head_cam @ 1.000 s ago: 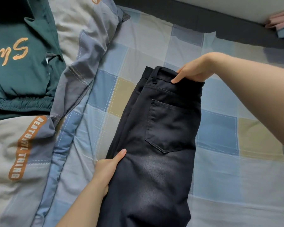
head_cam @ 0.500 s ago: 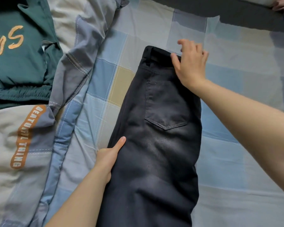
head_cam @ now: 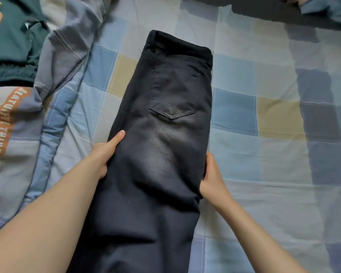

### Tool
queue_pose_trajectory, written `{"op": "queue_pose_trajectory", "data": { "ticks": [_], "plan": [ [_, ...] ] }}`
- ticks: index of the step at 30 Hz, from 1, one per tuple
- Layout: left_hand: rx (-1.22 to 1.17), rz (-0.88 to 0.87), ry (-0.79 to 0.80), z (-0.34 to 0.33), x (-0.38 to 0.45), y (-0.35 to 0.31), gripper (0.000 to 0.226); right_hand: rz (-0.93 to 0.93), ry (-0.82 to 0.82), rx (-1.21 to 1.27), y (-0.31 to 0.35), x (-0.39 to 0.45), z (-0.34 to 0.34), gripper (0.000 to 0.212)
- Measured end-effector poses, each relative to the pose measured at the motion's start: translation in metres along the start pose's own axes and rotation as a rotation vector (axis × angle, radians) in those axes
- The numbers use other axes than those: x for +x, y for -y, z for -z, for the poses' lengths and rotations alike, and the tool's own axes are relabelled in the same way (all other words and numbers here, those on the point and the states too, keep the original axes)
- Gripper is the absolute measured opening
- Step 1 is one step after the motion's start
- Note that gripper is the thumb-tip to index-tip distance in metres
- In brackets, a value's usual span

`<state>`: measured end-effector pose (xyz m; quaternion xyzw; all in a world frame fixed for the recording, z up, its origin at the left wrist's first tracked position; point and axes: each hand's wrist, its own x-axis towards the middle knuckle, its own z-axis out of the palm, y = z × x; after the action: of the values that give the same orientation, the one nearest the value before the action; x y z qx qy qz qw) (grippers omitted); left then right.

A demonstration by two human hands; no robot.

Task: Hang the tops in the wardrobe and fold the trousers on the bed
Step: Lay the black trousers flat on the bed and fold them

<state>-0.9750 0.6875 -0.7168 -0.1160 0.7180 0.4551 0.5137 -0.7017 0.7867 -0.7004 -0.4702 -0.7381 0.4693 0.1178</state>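
Note:
Dark faded jeans (head_cam: 161, 134) lie lengthwise on the checked bed sheet (head_cam: 264, 154), folded in half leg on leg, waistband far from me and a back pocket facing up. My left hand (head_cam: 103, 154) grips the jeans' left edge at thigh height, thumb on top and fingers tucked under the cloth. My right hand (head_cam: 212, 178) holds the right edge a little nearer to me, its fingers hidden under the fabric. The legs run out of view at the bottom.
A green top (head_cam: 10, 46) with orange lettering lies on the rumpled grey-blue duvet (head_cam: 63, 56) at the left. A dark strip (head_cam: 264, 10) borders the bed's far edge, with a blue cloth (head_cam: 327, 8) at the top right corner.
My right hand left the waistband and came back to the jeans' right edge near me. The left hand kept its hold on the left edge.

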Motion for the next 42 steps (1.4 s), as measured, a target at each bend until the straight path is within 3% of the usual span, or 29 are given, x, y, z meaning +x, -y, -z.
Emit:
{"op": "queue_pose_trajectory", "data": {
  "ticks": [3, 5, 7, 10, 13, 18, 22, 25, 28, 31, 33, 36, 40, 42],
  "plan": [
    [-0.026, -0.050, 0.134, 0.010, -0.011, 0.013, 0.051, 0.116, 0.008, -0.234, -0.001, 0.006, 0.001, 0.055],
    [0.029, -0.132, 0.164, 0.016, -0.017, 0.021, 0.036, 0.136, -0.055, -0.234, 0.004, 0.011, -0.001, 0.035],
    [0.060, -0.222, 0.067, 0.020, -0.022, 0.026, 0.025, 0.095, -0.211, -0.148, 0.004, 0.013, 0.003, 0.026],
    [0.068, -0.298, -0.109, 0.026, -0.027, 0.026, 0.023, -0.074, -0.413, -0.119, -0.010, -0.001, 0.023, 0.043],
    [0.165, -0.339, -0.112, 0.030, -0.032, 0.028, 0.017, -0.198, -0.367, -0.136, -0.029, -0.021, 0.037, 0.039],
    [0.195, -0.317, -0.036, 0.033, -0.046, 0.035, 0.022, -0.424, -0.254, 0.294, -0.028, -0.021, 0.050, 0.040],
    [0.388, -0.250, 0.089, 0.050, -0.063, 0.051, 0.023, -0.351, -0.137, 0.042, -0.019, -0.019, 0.038, 0.030],
    [0.482, -0.302, 0.042, 0.065, -0.069, 0.064, 0.015, -0.372, -0.190, -0.016, -0.028, -0.017, 0.037, 0.012],
    [0.470, -0.366, -0.078, 0.070, -0.071, 0.071, 0.023, -0.432, -0.262, 0.073, -0.029, -0.019, 0.035, 0.017],
    [0.401, -0.312, -0.030, 0.066, -0.086, 0.078, 0.033, -0.473, -0.384, 0.342, -0.016, -0.040, 0.022, 0.032],
    [0.413, -0.261, 0.013, 0.068, -0.102, 0.090, 0.034, -0.447, -0.405, 0.281, -0.015, -0.081, 0.010, 0.033],
    [0.501, -0.275, -0.032, 0.077, -0.129, 0.123, 0.040, -0.313, -0.210, -0.008, -0.025, -0.166, -0.005, 0.010],
    [0.422, -0.468, -0.295, 0.084, -0.162, 0.160, 0.045, -0.061, 0.322, -0.366, -0.028, -0.257, -0.003, 0.033],
    [0.446, -0.485, -0.394, 0.088, -0.179, 0.181, 0.051, 0.015, 0.461, -0.660, -0.025, -0.284, 0.006, 0.037]
  ]
}}
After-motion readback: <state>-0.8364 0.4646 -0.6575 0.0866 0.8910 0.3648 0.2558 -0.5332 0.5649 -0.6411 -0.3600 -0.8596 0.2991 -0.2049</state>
